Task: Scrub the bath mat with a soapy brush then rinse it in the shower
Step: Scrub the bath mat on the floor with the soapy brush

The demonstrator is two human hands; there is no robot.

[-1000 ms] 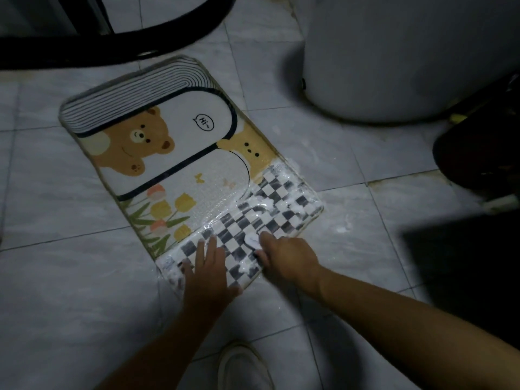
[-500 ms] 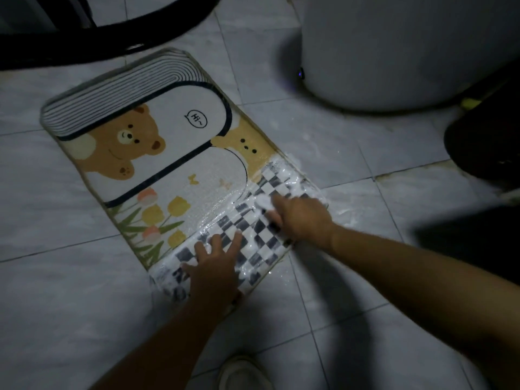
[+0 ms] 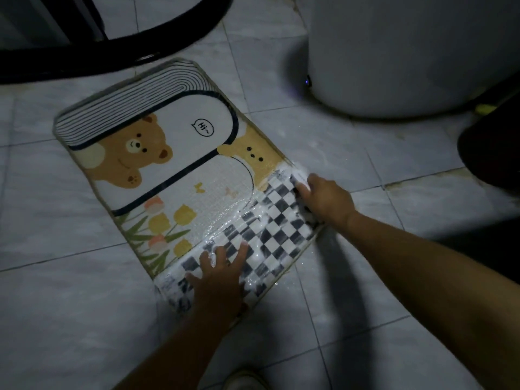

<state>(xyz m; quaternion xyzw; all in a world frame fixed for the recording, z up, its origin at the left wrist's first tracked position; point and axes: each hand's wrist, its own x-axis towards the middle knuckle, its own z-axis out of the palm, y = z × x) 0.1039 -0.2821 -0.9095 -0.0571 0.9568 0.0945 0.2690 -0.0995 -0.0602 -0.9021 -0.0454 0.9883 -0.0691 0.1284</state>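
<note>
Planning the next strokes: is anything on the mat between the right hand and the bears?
Nothing visible: just foam on the mat from the right hand to the bears; the left hand presses the near edge.

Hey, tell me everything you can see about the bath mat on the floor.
The bath mat is a rectangular, soft-looking printed mat lying flat and askew on the grey tiled floor. It shows curved stripes at the far end, two bears, a "Hi~" bubble, tulips, and a black-and-white checkered band nearest the person. That band is wet and soapy. The left hand presses flat on it; the right hand rests at its right edge, gripping a mostly hidden pale brush.
</note>
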